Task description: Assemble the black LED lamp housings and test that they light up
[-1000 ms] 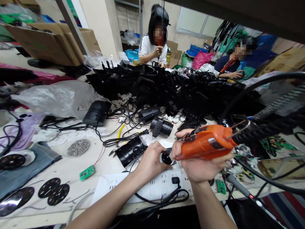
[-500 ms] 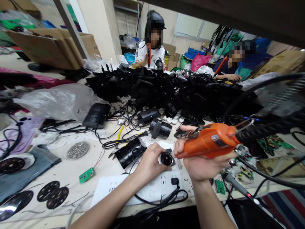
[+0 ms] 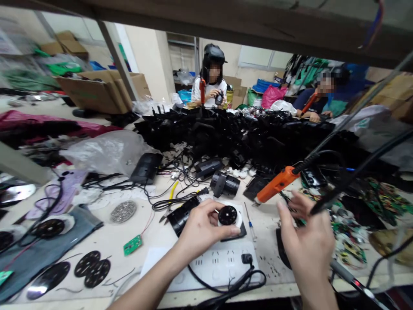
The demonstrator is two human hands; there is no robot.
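Observation:
My left hand [image 3: 204, 223] pinches a small round white part topped by a black disc with holes [image 3: 227, 215]. It holds this over a dark flat block beside the white power strip [image 3: 206, 275]. An orange electric screwdriver [image 3: 277, 185] hangs tilted from a coiled spring, tip pointing down left. My right hand [image 3: 308, 234] is off the tool, just to its lower right, with fingers apart and nothing in them. Between the hands lies a thin screwdriver [image 3: 251, 224]. Behind my left hand are a black cylindrical housing [image 3: 183, 215] and yellow-handled pliers [image 3: 173, 191].
A dish of screws [image 3: 123, 212], a green circuit board [image 3: 133, 245] and loose black discs [image 3: 97, 272] lie on the left. A soldering iron [image 3: 350, 277] sits lower right. Black housings [image 3: 226, 129] are heaped at the back; two people sit beyond. A shelf hangs overhead.
My right hand has let go of the orange electric screwdriver and moved right and down from it. The tool now hangs free. My left hand still holds the round part, its disc now facing more upward.

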